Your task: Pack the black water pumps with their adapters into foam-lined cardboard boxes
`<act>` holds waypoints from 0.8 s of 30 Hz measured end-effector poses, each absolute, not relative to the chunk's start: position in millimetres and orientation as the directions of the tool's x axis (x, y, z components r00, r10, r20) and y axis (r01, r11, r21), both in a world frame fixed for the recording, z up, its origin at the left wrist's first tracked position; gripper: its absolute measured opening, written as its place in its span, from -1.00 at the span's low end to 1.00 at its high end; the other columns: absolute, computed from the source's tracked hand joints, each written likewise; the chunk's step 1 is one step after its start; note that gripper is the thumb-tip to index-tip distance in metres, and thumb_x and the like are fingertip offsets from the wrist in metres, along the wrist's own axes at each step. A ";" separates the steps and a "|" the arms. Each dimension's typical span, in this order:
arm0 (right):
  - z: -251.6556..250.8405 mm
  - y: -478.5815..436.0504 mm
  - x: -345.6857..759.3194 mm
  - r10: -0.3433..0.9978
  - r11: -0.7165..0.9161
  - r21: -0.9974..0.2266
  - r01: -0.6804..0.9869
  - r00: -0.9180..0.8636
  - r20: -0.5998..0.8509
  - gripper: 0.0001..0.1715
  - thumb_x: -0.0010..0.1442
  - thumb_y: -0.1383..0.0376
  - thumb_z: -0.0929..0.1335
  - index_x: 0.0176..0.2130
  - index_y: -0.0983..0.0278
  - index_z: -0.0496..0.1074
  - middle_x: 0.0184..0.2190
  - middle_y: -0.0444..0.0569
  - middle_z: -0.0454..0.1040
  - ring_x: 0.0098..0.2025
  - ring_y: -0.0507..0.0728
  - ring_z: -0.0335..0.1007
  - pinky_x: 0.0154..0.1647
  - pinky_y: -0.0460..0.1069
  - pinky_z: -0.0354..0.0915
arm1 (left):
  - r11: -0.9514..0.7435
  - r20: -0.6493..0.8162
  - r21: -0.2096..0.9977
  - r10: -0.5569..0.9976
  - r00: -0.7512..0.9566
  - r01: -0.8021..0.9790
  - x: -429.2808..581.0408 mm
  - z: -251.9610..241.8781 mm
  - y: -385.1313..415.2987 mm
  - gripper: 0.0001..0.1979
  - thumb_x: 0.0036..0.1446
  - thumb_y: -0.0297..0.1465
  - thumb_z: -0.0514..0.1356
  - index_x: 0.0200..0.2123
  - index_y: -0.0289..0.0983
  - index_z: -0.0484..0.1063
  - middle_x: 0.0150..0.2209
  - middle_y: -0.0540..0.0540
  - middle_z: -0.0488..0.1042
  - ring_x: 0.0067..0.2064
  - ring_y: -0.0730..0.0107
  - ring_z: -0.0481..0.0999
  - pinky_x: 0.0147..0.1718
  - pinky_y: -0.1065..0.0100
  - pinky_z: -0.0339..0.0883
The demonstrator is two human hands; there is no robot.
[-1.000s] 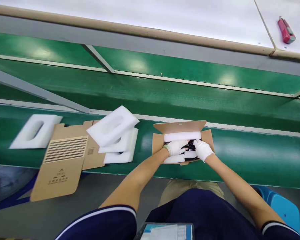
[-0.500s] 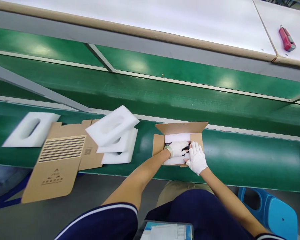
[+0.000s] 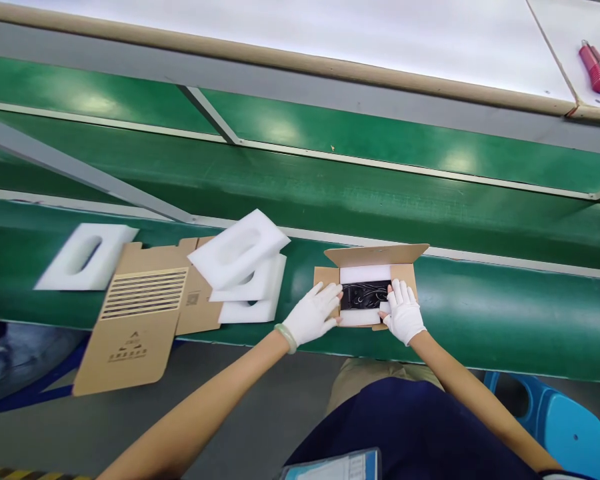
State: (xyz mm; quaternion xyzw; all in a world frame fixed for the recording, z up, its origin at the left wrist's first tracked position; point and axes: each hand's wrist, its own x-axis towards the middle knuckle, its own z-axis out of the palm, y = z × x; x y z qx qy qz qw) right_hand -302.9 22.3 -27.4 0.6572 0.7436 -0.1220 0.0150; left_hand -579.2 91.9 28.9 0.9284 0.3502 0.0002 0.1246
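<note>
An open cardboard box (image 3: 376,255) rests on the green work surface, its back flap raised. Inside, white foam (image 3: 364,273) lines the back and front, with black cables (image 3: 364,295) packed between. My left hand (image 3: 314,313), in a white glove, lies flat with fingers extended against the box's left side. At the right end, my gloved right hand (image 3: 404,316) has its fingers spread over the wall. Its thumb is by a small white piece (image 3: 385,307) in the box; whether it grips this is hard to see.
Left of the box lie stacked white foam inserts (image 3: 260,283), a flattened printed carton (image 3: 135,333) and another foam insert (image 3: 70,270). A red cutter (image 3: 596,69) lies on the white upper shelf (image 3: 300,33). A blue stool (image 3: 570,427) stands below right.
My left hand has come out of the box and moved left to its side, uncovering the black cables. My right hand stays at the right end. The view has shifted slightly.
</note>
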 end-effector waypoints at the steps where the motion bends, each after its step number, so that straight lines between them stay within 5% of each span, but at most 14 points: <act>1: -26.8 22.4 -303.0 0.974 0.105 -0.158 0.982 -0.134 -0.184 -0.06 0.22 -0.05 0.28 0.34 0.49 0.06 0.40 0.25 -0.15 0.41 0.42 -0.28 0.38 0.23 -0.24 | -0.719 -0.123 0.205 0.654 0.747 0.664 -577.4 26.5 91.3 -0.42 0.24 -0.15 0.05 0.18 -0.43 0.30 0.25 -0.35 0.28 0.30 -0.02 0.19 0.30 -0.05 -0.03; 6: -22.8 22.5 -302.8 0.973 0.108 -0.137 0.985 -0.133 -0.189 -0.05 0.21 -0.07 0.27 0.34 0.48 0.07 0.40 0.25 -0.16 0.42 0.40 -0.30 0.39 0.24 -0.25 | -0.712 -0.166 0.132 0.670 0.723 0.690 -547.1 25.9 100.9 -0.35 0.18 -0.11 0.10 0.11 -0.57 0.35 0.12 -0.49 0.38 0.25 -0.13 0.22 0.29 -0.05 -0.06; 12: -20.0 21.9 -304.4 0.974 0.119 -0.126 0.985 -0.140 -0.177 -0.08 0.22 -0.04 0.27 0.32 0.52 0.10 0.38 0.29 -0.08 0.40 0.42 -0.24 0.38 0.24 -0.21 | -0.742 -0.195 0.316 0.559 0.806 0.591 -555.5 27.4 122.0 -0.67 0.23 -0.28 0.09 -0.05 -0.38 0.43 -0.16 -0.27 0.53 -0.06 0.11 0.48 0.03 0.13 0.32; 18: -23.4 21.9 -304.2 0.978 0.125 -0.143 0.982 -0.146 -0.149 -0.07 0.21 -0.03 0.29 0.32 0.51 0.10 0.38 0.27 -0.08 0.40 0.43 -0.24 0.38 0.24 -0.20 | -0.600 -0.434 0.238 0.638 0.636 0.764 -519.3 11.7 109.8 -0.74 0.24 -0.43 0.06 -0.30 -0.39 0.53 -0.32 -0.34 0.55 -0.16 -0.01 0.56 -0.15 0.07 0.41; 24: -21.3 21.1 -302.5 0.982 0.109 -0.147 0.983 -0.130 -0.138 -0.09 0.22 -0.02 0.29 0.30 0.54 0.12 0.37 0.31 -0.07 0.40 0.43 -0.24 0.38 0.25 -0.20 | -0.500 -0.571 0.193 0.642 0.511 0.844 -474.7 0.5 121.7 -0.80 0.12 -0.50 0.16 -0.26 -0.48 0.56 -0.27 -0.42 0.57 -0.19 -0.07 0.59 -0.15 0.01 0.46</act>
